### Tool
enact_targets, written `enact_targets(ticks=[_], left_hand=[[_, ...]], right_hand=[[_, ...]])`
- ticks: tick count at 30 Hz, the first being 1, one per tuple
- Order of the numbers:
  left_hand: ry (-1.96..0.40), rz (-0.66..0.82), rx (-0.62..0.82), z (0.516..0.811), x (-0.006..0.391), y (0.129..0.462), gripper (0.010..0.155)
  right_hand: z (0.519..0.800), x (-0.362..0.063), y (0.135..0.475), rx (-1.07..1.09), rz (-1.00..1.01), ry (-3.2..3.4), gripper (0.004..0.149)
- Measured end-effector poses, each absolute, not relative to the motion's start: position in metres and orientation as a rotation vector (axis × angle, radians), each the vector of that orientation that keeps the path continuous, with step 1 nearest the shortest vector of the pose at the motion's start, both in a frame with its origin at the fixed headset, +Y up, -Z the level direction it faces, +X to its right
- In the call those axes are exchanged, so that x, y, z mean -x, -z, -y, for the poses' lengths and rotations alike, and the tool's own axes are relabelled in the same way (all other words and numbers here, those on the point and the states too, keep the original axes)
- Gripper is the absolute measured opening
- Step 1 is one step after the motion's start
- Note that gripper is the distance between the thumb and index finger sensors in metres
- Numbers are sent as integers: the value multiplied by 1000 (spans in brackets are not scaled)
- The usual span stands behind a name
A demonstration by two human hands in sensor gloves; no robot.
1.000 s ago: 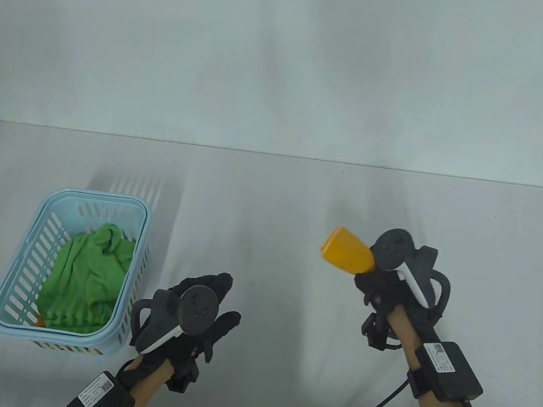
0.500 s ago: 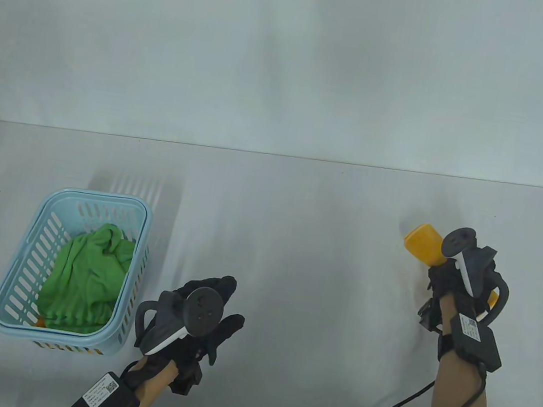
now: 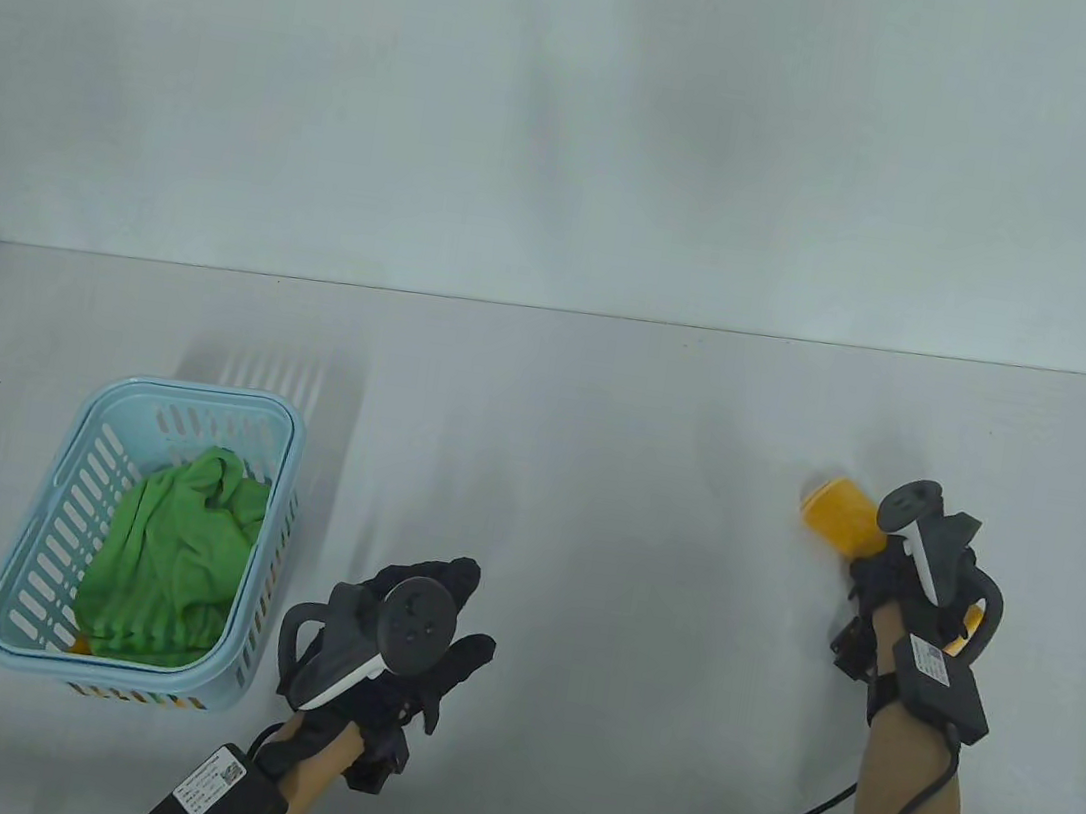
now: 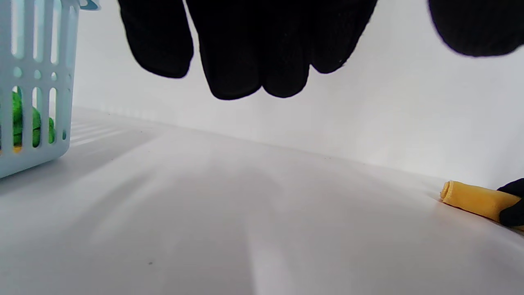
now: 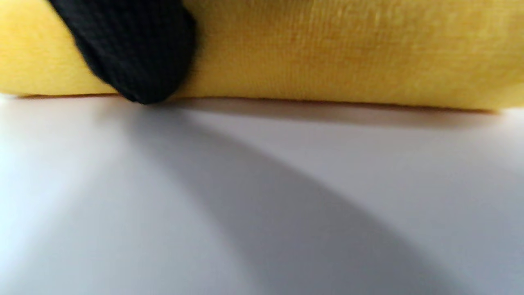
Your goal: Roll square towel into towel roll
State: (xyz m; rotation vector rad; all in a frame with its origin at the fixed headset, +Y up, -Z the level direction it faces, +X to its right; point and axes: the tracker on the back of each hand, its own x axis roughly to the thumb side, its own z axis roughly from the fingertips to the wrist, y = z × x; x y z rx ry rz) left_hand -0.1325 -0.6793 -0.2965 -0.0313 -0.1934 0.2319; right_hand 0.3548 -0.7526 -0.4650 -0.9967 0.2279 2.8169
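gripping the towel roll (image 3: 836,514), right hand (image 3: 903,579).

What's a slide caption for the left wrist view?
Left hand hovers open over the table while the right hand's fingertips hold the yellow towel roll.

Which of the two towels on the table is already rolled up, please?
The yellow towel, a tight roll held by the right hand. The green towel lies crumpled in the blue basket.

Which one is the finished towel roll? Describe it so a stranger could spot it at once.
Start from the white table and go to its right side, where the right hand grips a short yellow towel roll lying on the surface. It is rolled tight, unlike the loose green cloth in the blue basket far left.
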Motion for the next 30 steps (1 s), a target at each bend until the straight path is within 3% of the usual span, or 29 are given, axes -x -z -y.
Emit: enact_targets(ticks=[10, 18, 30], left_hand=[[-230, 185, 34, 679, 133, 297, 80], [-218, 191, 20, 678, 133, 297, 80], [-208, 201, -35, 671, 133, 293, 82]], right_hand=[[733, -353, 452, 966, -274, -2865, 90], [698, -345, 433, 905, -204, -2867, 75], [637, -296, 400, 630, -89, -2968, 77]])
